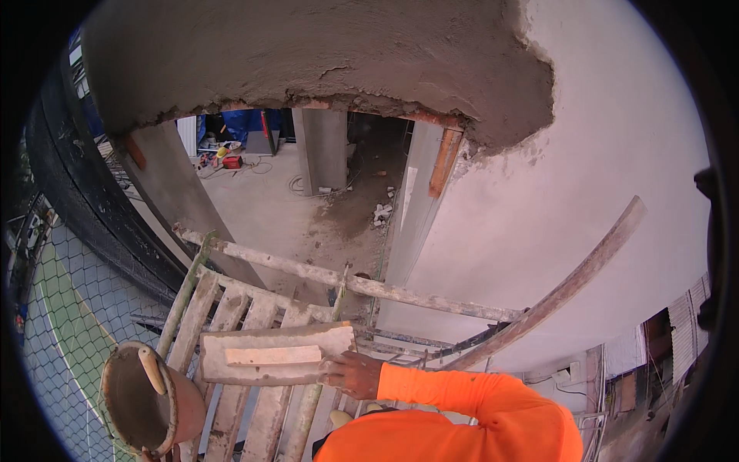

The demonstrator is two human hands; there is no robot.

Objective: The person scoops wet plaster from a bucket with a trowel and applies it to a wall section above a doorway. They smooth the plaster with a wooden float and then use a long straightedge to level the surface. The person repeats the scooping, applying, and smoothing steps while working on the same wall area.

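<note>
My right hand (350, 372), in an orange sleeve, has its fingers closed around the right end of a long wooden plastering float (281, 336). A paler wooden strip (273, 355) runs along the float's upper face. The float is over the scaffold's slatted platform (231, 408). To its left stands a mortar-stained bucket (196, 408), with a rounded wooden handle (152, 371) leaning over its rim. My left hand does not show.
Wet grey plaster (331, 46) covers the upper wall above an opening; a pale wall (554, 200) extends right. A scaffold rail (362, 286) crosses ahead, and a long plank (570, 281) slants against the wall. Wire mesh (69, 331) lies left. Tools (231, 160) rest on the floor beyond.
</note>
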